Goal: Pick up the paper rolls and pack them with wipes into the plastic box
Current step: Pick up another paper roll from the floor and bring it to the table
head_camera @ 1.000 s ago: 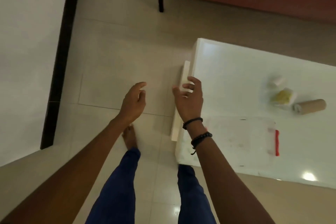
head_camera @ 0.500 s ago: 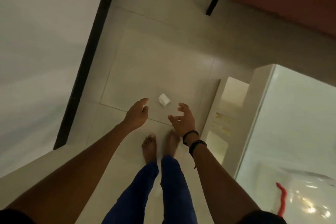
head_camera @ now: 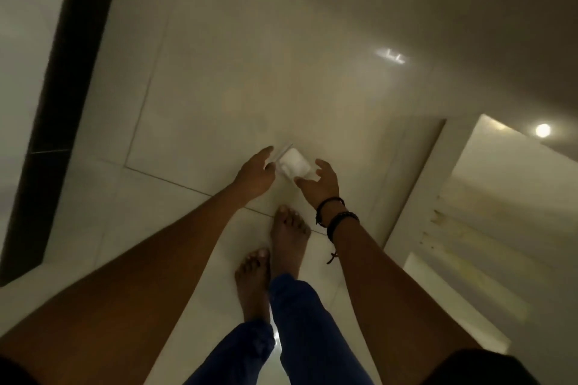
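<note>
— Right, what are the hands doing?

— Neither holds anything. The left hand (head_camera: 255,176) is spread, fingers reaching forward; the right hand (head_camera: 320,183) is cupped with its fingers curled and parted. Both are unclenched and sit on either side of a small white soft paper roll (head_camera: 293,166) lying on the pale glossy tiled floor (head_camera: 237,72).

— Touching it?

— Too blurred to say. The right thumb appears to meet the roll's near-right corner, and the left fingertips lie just beside its left end. It reads as a two-handed scoop about to close, not a finished grasp.

— Which way does the roll lie?

— It sits just beyond both palms, between them, with its long axis running from far left to near right. The right hand looks slightly nearer. A thin pale strip juts from the far-left end, possibly a loose sheet; hard to tell.

— And handling?

— Likely light and squashy, so a gentle squeeze should do; the shiny tile could let it slide away.

— Anything else around?

— Bare feet (head_camera: 275,247) and blue trouser legs just near of the hands, dark bracelets (head_camera: 336,216) on the right wrist, a white table edge (head_camera: 463,197) to the right. The plastic box and wipes are not in view.
</note>
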